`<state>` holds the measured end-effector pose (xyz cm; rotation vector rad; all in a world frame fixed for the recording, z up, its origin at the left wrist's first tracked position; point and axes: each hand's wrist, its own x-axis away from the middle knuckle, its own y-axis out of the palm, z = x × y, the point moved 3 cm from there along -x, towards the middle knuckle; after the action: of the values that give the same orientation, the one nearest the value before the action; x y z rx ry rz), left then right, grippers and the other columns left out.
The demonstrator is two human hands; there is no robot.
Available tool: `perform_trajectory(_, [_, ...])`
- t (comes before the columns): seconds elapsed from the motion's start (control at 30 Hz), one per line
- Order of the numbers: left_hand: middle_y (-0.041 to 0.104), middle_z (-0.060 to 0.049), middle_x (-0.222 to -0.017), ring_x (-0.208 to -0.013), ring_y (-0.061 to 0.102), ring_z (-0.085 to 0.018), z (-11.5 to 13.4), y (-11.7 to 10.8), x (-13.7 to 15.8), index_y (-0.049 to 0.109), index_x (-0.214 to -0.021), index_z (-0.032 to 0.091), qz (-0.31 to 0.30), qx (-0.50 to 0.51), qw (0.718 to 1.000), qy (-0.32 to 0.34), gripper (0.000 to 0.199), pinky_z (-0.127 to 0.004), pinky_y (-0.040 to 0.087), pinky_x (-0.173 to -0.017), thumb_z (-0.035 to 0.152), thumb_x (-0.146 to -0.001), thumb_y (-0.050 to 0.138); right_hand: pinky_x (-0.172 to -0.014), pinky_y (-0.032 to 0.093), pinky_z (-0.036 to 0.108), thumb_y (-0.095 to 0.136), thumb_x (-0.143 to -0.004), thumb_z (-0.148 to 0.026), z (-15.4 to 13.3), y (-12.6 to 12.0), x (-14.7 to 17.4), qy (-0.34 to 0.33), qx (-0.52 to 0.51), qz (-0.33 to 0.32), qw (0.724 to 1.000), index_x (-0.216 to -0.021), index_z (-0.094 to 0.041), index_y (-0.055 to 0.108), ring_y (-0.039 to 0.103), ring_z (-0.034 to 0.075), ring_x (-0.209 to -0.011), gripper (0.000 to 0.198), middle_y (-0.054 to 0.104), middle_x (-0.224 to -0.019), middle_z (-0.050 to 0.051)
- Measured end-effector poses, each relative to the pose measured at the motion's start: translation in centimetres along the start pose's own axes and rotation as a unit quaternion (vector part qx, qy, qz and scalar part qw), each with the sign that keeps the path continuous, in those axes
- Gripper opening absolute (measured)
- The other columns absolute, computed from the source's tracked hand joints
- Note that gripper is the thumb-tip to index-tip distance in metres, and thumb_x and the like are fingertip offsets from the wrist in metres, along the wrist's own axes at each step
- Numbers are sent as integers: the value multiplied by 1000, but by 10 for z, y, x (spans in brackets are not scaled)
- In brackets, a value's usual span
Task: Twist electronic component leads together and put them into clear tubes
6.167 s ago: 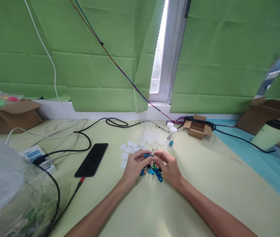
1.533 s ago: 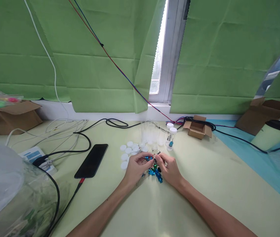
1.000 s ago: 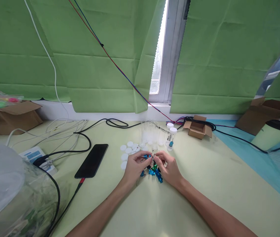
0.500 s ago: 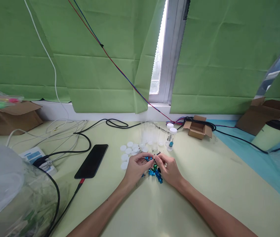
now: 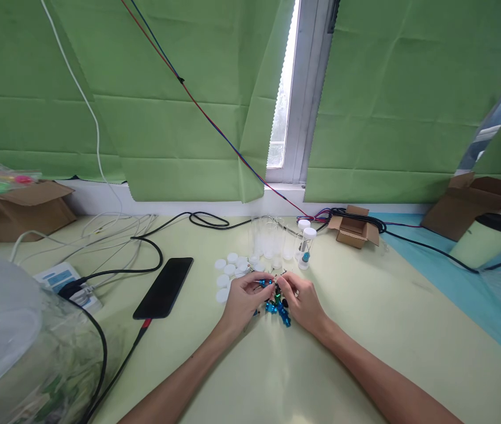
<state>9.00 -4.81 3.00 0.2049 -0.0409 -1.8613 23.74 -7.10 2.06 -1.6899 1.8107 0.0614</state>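
Note:
My left hand (image 5: 245, 297) is closed in a pinch on a small blue metallic piece (image 5: 265, 283) with a thin end. Close against it, my right hand (image 5: 301, 297) has its thumb and forefinger pressed together at the same spot; what lies between them is too small to make out. Under and between the hands lies a little pile of shiny blue pieces (image 5: 284, 315), with a green piece (image 5: 278, 298) and dark bits among them. Round white caps (image 5: 222, 281) are spread beside my left hand. Behind the hands stand several clear tubes (image 5: 268, 238).
Two white-capped tubes (image 5: 307, 247) stand behind my right hand, one with a teal piece inside. A black phone (image 5: 164, 288) on a cable lies left. A large clear plastic container (image 5: 7, 341) fills the lower left. A small open carton (image 5: 354, 228) and a cup (image 5: 484, 244) are right.
Both hands stay almost in place, with only a slight shift of the right fingertips. The pile, caps and tubes look the same.

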Motion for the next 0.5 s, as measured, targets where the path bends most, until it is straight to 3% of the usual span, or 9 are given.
perform_trajectory(0.2, [68,-2,-68,-60,62,-14,1,-2,-1,74,-84,14,30,-5,1000,-2,26,-25,52,-62,32,-67,81,-55,36,25,48,-97,-39,-1,-1,2,-7,-9,-5,1000,-93,-17,58,40,12,-53,24,48,-57,-4])
perform_trajectory(0.33, [70,-3,-72,-61,63,-13,0,-3,-1,74,-85,13,33,-9,999,-1,24,-25,52,-62,30,-68,80,-55,36,26,50,-96,-38,-2,-1,2,-12,-7,-8,1000,-93,-17,58,40,13,-54,23,47,-57,-5])
perform_trajectory(0.5, [68,-2,-69,-61,63,-13,-2,-3,-1,74,-85,14,11,0,1000,2,22,-24,53,-63,28,-69,80,-56,38,26,46,-98,-38,-4,-1,2,-6,-18,-27,999,-86,-17,60,45,13,-57,28,59,-66,1])
